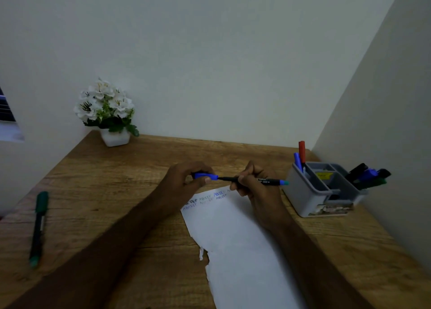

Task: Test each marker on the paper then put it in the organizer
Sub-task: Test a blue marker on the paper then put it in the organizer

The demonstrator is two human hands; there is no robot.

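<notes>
My right hand (253, 184) grips a black marker (268, 181) with a blue end, held level above the top of the white paper (238, 250). My left hand (186, 180) pinches the marker's blue cap (205, 175) at the tip end; whether the cap is fully seated I cannot tell. The paper carries several short lines of test writing near its top edge. A grey organizer (307, 199) at the right holds a red and a blue marker upright and several dark ones leaning to the right. A green marker (39, 227) lies on the desk far left.
A white pot of white flowers (109, 112) stands at the back left of the wooden desk (116, 192). Walls close in behind and on the right. The paper's left edge is torn.
</notes>
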